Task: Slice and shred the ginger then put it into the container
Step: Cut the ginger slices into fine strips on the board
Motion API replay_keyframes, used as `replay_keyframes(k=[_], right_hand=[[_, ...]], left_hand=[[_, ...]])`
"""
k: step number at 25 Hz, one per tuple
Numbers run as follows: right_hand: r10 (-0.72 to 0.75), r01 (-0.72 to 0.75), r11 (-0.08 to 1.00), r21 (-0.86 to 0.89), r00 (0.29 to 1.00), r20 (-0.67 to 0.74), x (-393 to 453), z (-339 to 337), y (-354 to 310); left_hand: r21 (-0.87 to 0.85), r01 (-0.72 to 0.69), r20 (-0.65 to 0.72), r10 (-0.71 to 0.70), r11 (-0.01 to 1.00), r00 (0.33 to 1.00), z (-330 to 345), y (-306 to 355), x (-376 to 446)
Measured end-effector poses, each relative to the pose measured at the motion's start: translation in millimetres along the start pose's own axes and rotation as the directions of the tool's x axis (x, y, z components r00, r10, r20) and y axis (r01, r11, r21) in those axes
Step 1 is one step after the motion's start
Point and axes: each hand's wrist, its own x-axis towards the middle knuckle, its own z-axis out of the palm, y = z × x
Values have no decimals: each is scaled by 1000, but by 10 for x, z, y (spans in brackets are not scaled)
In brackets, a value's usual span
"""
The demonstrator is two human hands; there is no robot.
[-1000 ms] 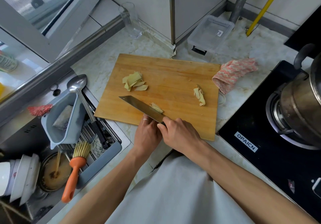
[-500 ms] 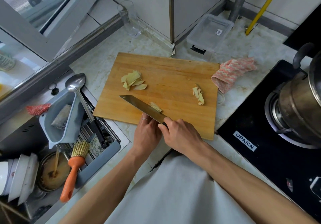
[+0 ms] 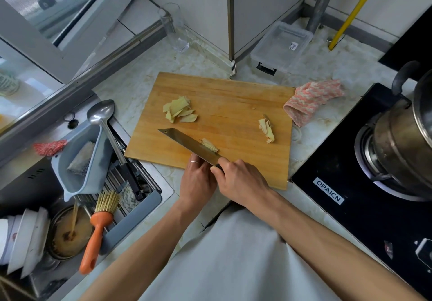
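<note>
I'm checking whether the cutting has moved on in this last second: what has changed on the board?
Nothing visibly changed. The right hand still grips the knife, the left hand stays beside the blade, and the ginger slices lie where they were on the cutting board.
</note>
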Motion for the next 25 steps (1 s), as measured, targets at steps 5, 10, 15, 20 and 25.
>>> replay_keyframes(k=[5,10,15,20,25], right_hand=[[22,-22,1000,21,1000,5,-137,-47,76],[22,-23,1000,22,1000,15,-124,-45,70],[7,-7,1000,-27,1000,3,-58,2,24],[-4,4,1000,-22,1000,-1,-152,-26,55],[1,-1,999,-39,1000,1,-74,9,4]], left_hand=[[-42,61,24,-60,997,998,41,-37,-22],[-29,34,-18,-34,999,999,8,-14,-12],[-39,26,-31,-27,999,999,-23,17,-1],[-18,13,-21,-14,1000,1000,6,-34,-14],[-23,40,-42,-41,999,998,-8,-11,-13]])
